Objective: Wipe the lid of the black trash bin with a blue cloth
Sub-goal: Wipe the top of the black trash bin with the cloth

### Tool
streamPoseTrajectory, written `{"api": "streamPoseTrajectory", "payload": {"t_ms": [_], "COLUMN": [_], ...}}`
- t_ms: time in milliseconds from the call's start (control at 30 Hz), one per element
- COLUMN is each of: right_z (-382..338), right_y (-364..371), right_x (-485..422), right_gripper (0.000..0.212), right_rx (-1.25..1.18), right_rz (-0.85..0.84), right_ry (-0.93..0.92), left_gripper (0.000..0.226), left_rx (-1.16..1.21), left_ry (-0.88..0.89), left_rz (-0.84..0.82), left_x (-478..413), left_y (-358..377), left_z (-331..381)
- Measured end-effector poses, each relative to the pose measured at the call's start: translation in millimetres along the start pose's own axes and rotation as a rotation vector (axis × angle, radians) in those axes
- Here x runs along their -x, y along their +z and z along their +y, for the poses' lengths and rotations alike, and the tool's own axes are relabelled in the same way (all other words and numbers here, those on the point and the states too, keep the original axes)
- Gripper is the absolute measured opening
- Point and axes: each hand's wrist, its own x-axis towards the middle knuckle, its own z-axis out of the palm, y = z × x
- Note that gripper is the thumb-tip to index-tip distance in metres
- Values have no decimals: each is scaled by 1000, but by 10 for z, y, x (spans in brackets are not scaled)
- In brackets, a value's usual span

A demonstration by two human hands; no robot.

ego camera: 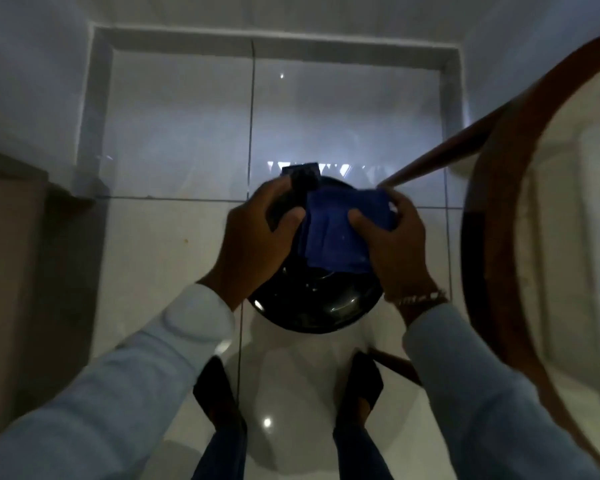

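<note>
A round black trash bin stands on the floor tiles right below me, and its glossy lid (pixel 321 303) faces up. A blue cloth (pixel 340 233) lies folded over the far right part of the lid. My right hand (pixel 392 244) presses on the cloth, thumb on top and fingers curled over its far edge. My left hand (pixel 253 233) grips the left rim of the lid, its thumb touching the cloth's left edge. The bin's hinge block (pixel 303 174) sticks out at the far side.
A round wooden table (pixel 499 209) with a pale top fills the right side, one leg (pixel 440 157) slanting down toward the bin. A brown cabinet (pixel 11 258) stands at left. My two feet in dark shoes (pixel 215 389) rest on glossy white tiles near the bin.
</note>
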Motion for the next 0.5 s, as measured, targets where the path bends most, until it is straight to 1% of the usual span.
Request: {"api": "streamPoseTrajectory", "payload": {"t_ms": [67, 100, 167, 233, 300, 333, 400, 500], "right_z": [159, 196, 350, 535, 672, 708, 744, 885], "right_y": [162, 205, 283, 295, 269, 277, 367, 592], "right_x": [-225, -318, -434, -454, -427, -425, -460, -429], "right_gripper": [58, 57, 57, 60, 60, 59, 56, 64], "right_rx": [-36, 3, 232, 484, 637, 692, 781, 1012], "right_rz": [-34, -47, -30, 49, 121, 124, 49, -73], "right_ry": [5, -18, -100, -208, -324, -381, -464, -518], "left_gripper": [60, 68, 82, 102, 122, 130, 141, 144], "left_rx": [-114, -170, -265, -343, -406, -441, -505, -579], "left_ry": [13, -12, -28, 12, 61, 88, 144, 190], "left_rz": [-87, -162, -330, -463, -563, -594, -620, -600], "left_x": [8, 23, 58, 86, 94, 88, 72, 63], "left_y": [-29, -39, -3, 48, 70, 64, 51, 46], "left_z": [-422, -579, -868, -1055, -1170, -1220, -1301, -1375]}}
